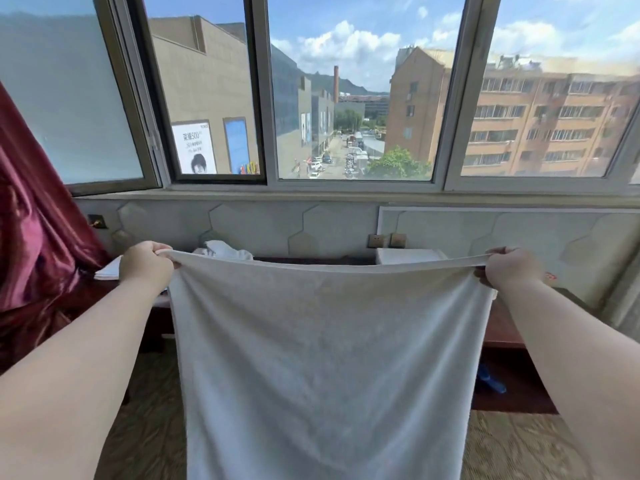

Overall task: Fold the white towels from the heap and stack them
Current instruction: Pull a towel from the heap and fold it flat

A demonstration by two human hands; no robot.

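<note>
A white towel (325,358) hangs stretched out flat in front of me, its top edge taut between my hands. My left hand (145,263) grips the top left corner and my right hand (510,268) grips the top right corner. Behind the towel's top edge, a crumpled heap of white towels (225,251) lies on the dark wooden table (502,327). To the right, a stack of folded white towels (410,256) sits against the wall. The hanging towel hides most of the table.
A dark red curtain (38,237) hangs at the left. White paper (109,270) lies on the table's left end. Wall sockets (386,240) sit under the wide window (353,98). A blue object (490,381) lies under the table above patterned carpet (512,445).
</note>
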